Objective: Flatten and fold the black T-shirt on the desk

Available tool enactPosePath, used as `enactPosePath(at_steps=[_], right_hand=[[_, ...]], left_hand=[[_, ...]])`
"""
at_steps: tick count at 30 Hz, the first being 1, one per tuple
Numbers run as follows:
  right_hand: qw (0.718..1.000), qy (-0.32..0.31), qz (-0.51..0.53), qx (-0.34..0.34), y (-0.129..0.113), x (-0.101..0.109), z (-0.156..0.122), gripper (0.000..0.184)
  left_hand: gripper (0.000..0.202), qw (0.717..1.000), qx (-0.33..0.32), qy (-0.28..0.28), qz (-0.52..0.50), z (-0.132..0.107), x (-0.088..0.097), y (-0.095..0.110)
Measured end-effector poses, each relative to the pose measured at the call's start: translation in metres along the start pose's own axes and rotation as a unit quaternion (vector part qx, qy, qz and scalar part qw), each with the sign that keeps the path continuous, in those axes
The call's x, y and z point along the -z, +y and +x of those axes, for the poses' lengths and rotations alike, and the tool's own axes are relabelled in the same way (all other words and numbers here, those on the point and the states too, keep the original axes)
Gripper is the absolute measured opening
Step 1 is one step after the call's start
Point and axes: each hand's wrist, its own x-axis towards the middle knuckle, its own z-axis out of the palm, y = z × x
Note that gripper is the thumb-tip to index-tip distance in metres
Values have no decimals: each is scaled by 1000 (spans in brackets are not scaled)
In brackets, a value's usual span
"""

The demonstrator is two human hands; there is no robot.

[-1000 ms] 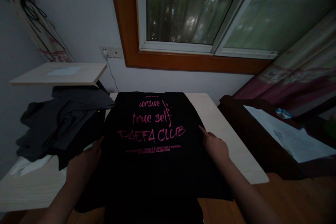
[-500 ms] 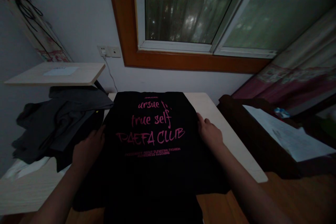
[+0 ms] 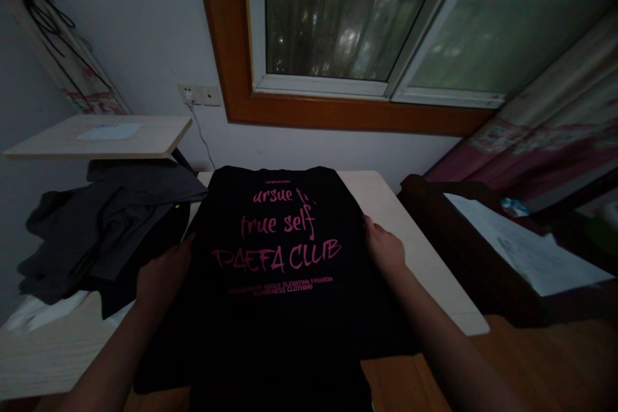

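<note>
A black T-shirt (image 3: 280, 315) with pink lettering is spread over the pale table (image 3: 410, 238), its near part hanging past the front edge. At its left side, my left hand (image 3: 167, 270) grips the cloth, fingertips partly hidden by the dark fabric. My right hand (image 3: 385, 246) pinches the opposite side edge, at about the same height. Between the two hands the printed part lies fairly flat.
To the left, a heap of dark grey clothes (image 3: 106, 219) lies below a small raised shelf (image 3: 101, 135) with a paper on it. White cloth (image 3: 46, 312) pokes out beneath. At right stands dark brown furniture (image 3: 434, 219) bearing a white sheet (image 3: 521, 244). A window (image 3: 347, 26) is behind.
Both hands keep their hold on the T-shirt and have shifted slightly toward me. The lettering sits a little lower, and the far edge of the shirt looks slightly lifted.
</note>
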Motion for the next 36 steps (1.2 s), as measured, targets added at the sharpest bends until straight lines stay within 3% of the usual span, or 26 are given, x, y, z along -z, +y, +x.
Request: enactPosePath(at_steps=[12,21,26,36], right_hand=[[998,-49,6,39,23,4,-30,42],[999,27,-13,23,5,13,-2,46],[999,36,-13,33,-7,12,15,47],[999,-24,13,36,5,11,-4,44]], left_hand=[[55,998,15,-62,-26,-33,1,-11],[55,1000,4,15,-5,2,10,0],[53,1000,-6,21,-7,22,10,6],[54,999,-29,-29,-36,4,6,-6]])
